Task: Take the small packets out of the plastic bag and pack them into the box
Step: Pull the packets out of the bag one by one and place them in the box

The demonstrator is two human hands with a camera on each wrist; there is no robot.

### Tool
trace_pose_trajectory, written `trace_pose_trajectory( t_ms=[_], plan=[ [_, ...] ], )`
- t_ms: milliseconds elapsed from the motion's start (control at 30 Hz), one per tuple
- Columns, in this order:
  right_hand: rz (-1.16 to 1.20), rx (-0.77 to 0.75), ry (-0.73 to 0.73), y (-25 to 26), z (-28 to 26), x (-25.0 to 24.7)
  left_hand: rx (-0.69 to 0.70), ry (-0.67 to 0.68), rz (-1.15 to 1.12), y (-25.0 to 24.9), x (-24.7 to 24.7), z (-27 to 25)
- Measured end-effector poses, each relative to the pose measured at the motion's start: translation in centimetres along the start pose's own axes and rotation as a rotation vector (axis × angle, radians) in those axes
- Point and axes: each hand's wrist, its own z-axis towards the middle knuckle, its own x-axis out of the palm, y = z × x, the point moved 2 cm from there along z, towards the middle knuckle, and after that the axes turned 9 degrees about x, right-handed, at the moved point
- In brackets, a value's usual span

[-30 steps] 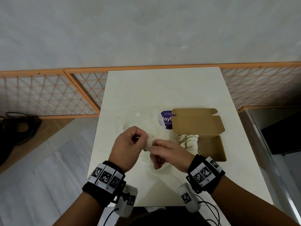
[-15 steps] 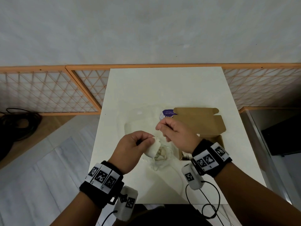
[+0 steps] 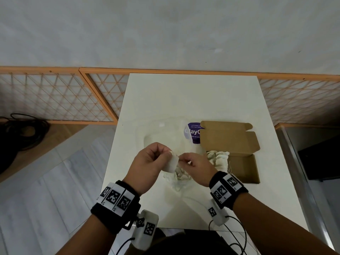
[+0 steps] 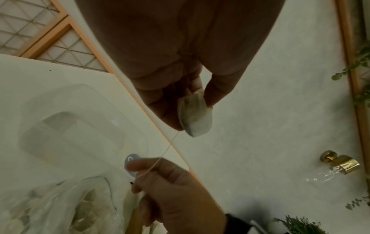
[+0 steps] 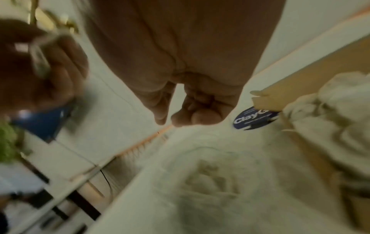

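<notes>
Packets (image 3: 218, 157) are already piling up in the box (image 3: 242, 168) at 3 o'clock, more still sitting in the bag (image 3: 181, 174) at table center. Left hand (image 3: 149, 162) is pinching one packet (image 4: 195, 115), right hand (image 3: 196, 167) is pinching its string (image 4: 160, 159). Roughly halfway, I'd guess.

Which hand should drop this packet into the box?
Right, probably. The right hand is next to the open box and pinches the packet's string. The left hand pinches the packet but would have to cross over the right hand.
</notes>
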Motion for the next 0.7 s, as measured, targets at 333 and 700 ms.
trace_pose_trajectory(
  t_ms=[333,700],
  plan=[
    [-0.779,0.021,-0.003,-4.1,3.8,2.5,-0.007,-0.011,-0.017,0.3,-1.3,-1.8],
    [-0.466,-0.061,-0.108,-1.7,0.6,-1.0,-0.009,0.001,-0.023,0.3,-1.8,-2.2]
  ],
)
